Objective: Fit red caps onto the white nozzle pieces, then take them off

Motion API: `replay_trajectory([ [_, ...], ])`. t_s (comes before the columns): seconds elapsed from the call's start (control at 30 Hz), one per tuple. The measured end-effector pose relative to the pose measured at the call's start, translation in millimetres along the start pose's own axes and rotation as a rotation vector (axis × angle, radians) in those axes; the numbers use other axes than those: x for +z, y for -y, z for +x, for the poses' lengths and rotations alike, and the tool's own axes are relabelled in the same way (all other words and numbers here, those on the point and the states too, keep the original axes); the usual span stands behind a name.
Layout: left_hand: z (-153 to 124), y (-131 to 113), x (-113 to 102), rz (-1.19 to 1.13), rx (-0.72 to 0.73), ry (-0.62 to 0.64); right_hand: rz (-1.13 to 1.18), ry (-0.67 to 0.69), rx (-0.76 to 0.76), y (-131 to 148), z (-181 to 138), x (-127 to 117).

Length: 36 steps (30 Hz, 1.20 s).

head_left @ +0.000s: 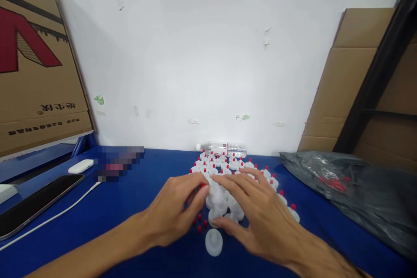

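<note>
- Your left hand [180,205] is over the near left side of the cluster, thumb & index tips almost together by a red cap [203,185]; can't tell if it's gripped.
- Your right hand [260,208] arches over the near right side, fingers spread, thumb well apart from index, w/ a blurred white bottle [217,197] btwn them – can't tell if they have hold of it.
- The capped bottles [249,163], squat, white, red-tipped, stand packed mid-table, running back toward the wall [195,52]; your right hand hides some of 'em.
- Closest to you: one uncapped bottle [214,243], apart from the pack, just below the gap btwn your hands.
- A few loose red caps [200,216] lie on the blue table [156,165], just right of your left thumb's base & easy to knock.
- Behind the pack, a clear plastic bottle [220,148] lies on its side nr the wall, blocking the back edge.
- R side: a big grey plastic bag [368,200], w/ a clear bag [321,169] & red bits on top; flat cardboard [345,74] leans behind.
- L side, well clear of your fingers: dark phone [35,204], white cable [70,205], small white case [81,166], pixelated item [120,163]; printed carton [35,82] above.
</note>
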<state>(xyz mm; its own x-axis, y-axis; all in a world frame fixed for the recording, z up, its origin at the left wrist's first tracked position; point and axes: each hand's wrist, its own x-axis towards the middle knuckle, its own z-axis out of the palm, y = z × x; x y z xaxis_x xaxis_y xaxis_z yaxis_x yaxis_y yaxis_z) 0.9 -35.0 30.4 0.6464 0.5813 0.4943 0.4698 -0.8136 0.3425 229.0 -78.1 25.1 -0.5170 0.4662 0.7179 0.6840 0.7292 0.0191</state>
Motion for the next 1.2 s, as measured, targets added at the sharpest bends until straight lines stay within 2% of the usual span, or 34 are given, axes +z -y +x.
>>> replay_trajectory([
  [0.1, -7, -7, 8, 0.014, 0.107, 0.02, 0.011, -0.008, -0.073, 5, -2, 3],
  [0.23, -9, -8, 10, 0.097, 0.154, 0.022, -0.001, -0.016, -0.174, 6, -2, 5],
  [0.4, -7, -15, 9, -0.078, 0.151, 0.042, -0.024, -0.052, -0.227, 7, 6, -4],
  [0.47, -3, -12, 4, -0.137, 0.041, -0.03, -0.087, -0.084, -0.242, 4, 8, -10],
  [0.57, 6, 8, -14, -0.083, -0.255, -0.24, -0.189, -0.135, -0.257, -8, 10, -18],
  [0.63, 13, 25, -26, -0.013, -0.302, -0.275, -0.207, -0.163, -0.215, -18, 10, -21],
  [0.67, 16, 32, -30, 0.022, -0.303, -0.256, -0.191, -0.165, -0.177, -22, 9, -21],
  [0.77, 18, 42, -28, 0.106, -0.236, -0.041, -0.07, -0.102, -0.078, -26, 9, -19],
  [0.87, 12, 38, -15, 0.161, -0.155, 0.172, 0.073, 0.026, -0.066, -18, 8, -16],
  [0.97, 7, 32, -9, 0.273, -0.12, 0.312, 0.156, 0.141, -0.063, -11, 5, -15],
  [1.1, 7, 33, -12, 0.367, -0.122, 0.359, 0.19, 0.247, -0.036, -10, 3, -16],
  [1.2, 9, 38, -13, 0.387, -0.106, 0.357, 0.198, 0.264, -0.053, -9, 4, -18],
])
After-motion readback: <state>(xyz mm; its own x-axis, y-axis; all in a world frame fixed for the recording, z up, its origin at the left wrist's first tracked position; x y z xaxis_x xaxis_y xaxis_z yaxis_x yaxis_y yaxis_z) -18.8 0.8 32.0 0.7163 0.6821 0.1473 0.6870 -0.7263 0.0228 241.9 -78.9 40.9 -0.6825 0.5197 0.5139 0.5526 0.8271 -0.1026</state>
